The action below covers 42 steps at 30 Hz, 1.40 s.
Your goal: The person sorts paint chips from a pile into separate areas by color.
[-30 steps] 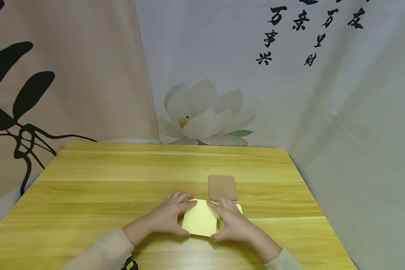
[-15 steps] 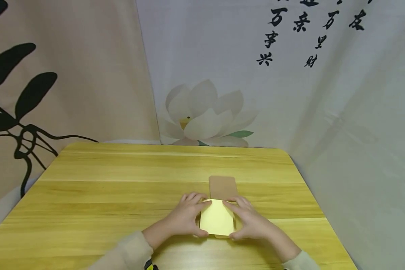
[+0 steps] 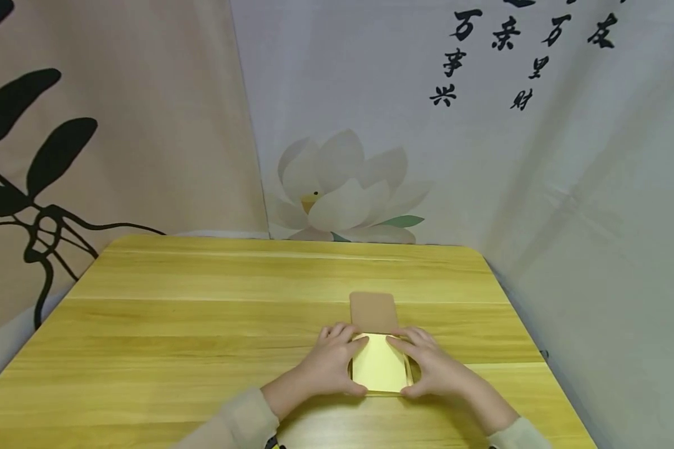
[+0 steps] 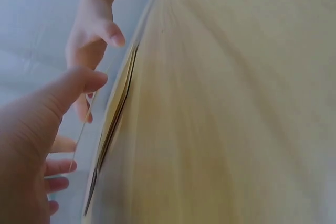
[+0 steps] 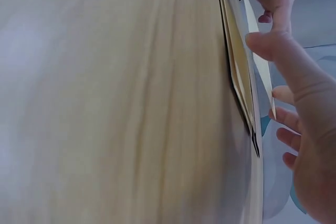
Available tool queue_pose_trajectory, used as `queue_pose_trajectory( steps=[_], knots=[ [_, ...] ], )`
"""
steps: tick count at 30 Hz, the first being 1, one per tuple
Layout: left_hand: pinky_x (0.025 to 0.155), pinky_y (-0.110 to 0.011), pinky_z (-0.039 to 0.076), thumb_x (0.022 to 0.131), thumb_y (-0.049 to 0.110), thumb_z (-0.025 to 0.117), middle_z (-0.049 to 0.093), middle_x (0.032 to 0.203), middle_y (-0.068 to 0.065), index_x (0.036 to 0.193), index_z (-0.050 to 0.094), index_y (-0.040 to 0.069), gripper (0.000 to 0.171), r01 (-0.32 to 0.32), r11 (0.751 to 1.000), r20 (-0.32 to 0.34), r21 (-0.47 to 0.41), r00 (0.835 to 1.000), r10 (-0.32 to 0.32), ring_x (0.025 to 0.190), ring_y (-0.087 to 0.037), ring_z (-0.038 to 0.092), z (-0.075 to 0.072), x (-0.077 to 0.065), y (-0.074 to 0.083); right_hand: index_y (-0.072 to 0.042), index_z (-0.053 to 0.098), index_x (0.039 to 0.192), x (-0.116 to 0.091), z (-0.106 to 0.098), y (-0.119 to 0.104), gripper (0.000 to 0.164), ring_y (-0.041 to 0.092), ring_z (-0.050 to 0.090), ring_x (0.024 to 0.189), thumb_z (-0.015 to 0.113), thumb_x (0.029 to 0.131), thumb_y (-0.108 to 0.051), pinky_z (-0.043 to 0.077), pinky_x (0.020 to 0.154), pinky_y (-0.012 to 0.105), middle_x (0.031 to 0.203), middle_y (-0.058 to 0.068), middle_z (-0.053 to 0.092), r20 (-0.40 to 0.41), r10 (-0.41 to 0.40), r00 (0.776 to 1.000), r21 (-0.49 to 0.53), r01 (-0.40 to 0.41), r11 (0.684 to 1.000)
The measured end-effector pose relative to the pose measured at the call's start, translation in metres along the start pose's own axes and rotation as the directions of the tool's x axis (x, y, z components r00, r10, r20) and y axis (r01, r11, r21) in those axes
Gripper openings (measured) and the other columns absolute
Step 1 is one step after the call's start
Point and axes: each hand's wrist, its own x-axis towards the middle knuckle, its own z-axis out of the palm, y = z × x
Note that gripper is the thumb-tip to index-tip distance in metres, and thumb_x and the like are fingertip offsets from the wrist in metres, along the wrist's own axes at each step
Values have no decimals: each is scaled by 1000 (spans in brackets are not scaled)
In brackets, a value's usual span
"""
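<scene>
A yellow square sheet of paper (image 3: 379, 368) is stretched between both hands. My left hand (image 3: 328, 363) grips its left edge, thumb at the near corner and fingers at the far one. The right edge is held the same way by my right hand (image 3: 437, 369). Beneath the sheet lies a small open notepad (image 5: 237, 59) with yellow leaves, mostly covered in the head view. Its brown cover (image 3: 373, 312) is folded out flat on the far side. In the right wrist view a gap shows between the sheet and the pad.
The pad lies on a yellow wood-grain table (image 3: 202, 324), toward its near side. Behind the table hangs a pale curtain (image 3: 371, 93) printed with a lotus and dark characters. Another curtain with black leaves (image 3: 58, 156) hangs at the left.
Both hands have moved right with the yellow sheet, bringing it from left of the notepad to over its leaves. The brown cover has stayed in place on the table.
</scene>
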Motion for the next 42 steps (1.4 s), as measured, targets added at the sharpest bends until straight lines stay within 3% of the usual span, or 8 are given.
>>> queue_pose_trajectory(
  steps=[15, 27, 42],
  knots=[
    [93, -41, 34, 63, 65, 76, 48, 133, -7, 132, 57, 5, 93, 42, 999, 26, 29, 999, -43, 119, -22, 40, 10, 7, 9, -9, 42, 145, -3, -3, 9, 94, 29, 28, 132, 85, 66, -39, 30, 100, 57, 144, 6, 36, 21, -38, 999, -48, 39, 998],
    [94, -44, 34, 66, 64, 74, 46, 136, -10, 131, 57, 3, 91, 34, 999, 64, -1, 997, -33, 122, -25, 38, 15, 3, 8, -10, 44, 144, -3, 0, 10, 88, 35, 23, 135, 82, 69, -38, 27, 100, 63, 149, 8, 32, 81, -1, 997, -16, 2, 1000],
    [94, -45, 34, 69, 66, 70, 45, 139, -10, 132, 56, 3, 90, 40, 999, 81, -24, 996, -38, 122, -25, 38, 13, 5, 9, -11, 44, 144, -7, 1, 11, 87, 36, 23, 136, 81, 69, -34, 28, 98, 65, 151, 9, 31, 63, -2, 998, -33, 4, 999]
  ],
)
